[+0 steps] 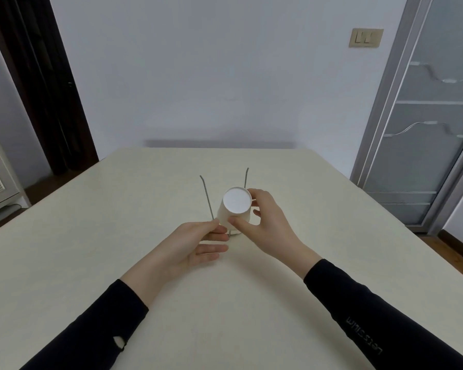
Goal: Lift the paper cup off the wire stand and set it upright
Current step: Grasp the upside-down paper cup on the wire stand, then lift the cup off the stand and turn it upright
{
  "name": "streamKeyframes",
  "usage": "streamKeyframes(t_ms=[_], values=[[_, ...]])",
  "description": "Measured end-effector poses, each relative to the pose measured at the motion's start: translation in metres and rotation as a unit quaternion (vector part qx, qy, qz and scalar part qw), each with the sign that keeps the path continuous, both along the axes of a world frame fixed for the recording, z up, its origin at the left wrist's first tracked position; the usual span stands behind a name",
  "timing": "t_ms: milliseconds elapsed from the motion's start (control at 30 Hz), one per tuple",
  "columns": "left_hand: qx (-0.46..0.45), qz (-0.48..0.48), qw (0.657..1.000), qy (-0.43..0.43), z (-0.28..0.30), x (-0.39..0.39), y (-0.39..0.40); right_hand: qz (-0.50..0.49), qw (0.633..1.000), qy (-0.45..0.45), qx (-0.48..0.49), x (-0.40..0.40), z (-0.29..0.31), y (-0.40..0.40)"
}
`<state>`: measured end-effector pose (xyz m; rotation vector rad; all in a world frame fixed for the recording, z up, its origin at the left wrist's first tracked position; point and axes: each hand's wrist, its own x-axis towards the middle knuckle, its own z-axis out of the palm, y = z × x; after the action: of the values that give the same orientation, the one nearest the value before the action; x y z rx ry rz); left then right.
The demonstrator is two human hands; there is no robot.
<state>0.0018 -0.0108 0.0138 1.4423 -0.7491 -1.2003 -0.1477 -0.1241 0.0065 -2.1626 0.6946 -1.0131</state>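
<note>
The inverted white paper cup (234, 209) is pinched in the right hand (265, 225) grip, over the thin grey wire stand (207, 196); beside it, the left hand (195, 244) is held open.

Small white paper cup (234, 209), matt and smooth, is gripped. Thin grey metal wire stand (208, 198) beside grip, slight sheen. Cream tabletop (332, 236) below, matt.

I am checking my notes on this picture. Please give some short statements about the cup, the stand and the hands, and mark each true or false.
1. The paper cup is upside down, bottom facing up. True.
2. The right hand holds the cup. True.
3. The left hand is flat on the table, far from the wire stand. False: it is at the stand's base.
4. Two cups are there. False: one.
</note>
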Motion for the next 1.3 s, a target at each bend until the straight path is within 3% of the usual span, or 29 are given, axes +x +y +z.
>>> streamKeyframes(t_ms=[400, 733, 1300], values=[[0.012, -0.004, 0.988, 0.156, 0.006, -0.005, -0.007, 0.009, 0.991, -0.012, -0.134, -0.016, 0.004, 0.014], [0.006, -0.005, 0.985, 0.171, 0.009, -0.011, -0.007, 0.031, 0.984, -0.008, -0.174, -0.027, 0.003, 0.026], [-0.010, -0.011, 0.981, 0.192, 0.012, -0.018, 0.001, 0.048, 0.987, 0.005, -0.156, -0.043, 0.003, 0.039]])
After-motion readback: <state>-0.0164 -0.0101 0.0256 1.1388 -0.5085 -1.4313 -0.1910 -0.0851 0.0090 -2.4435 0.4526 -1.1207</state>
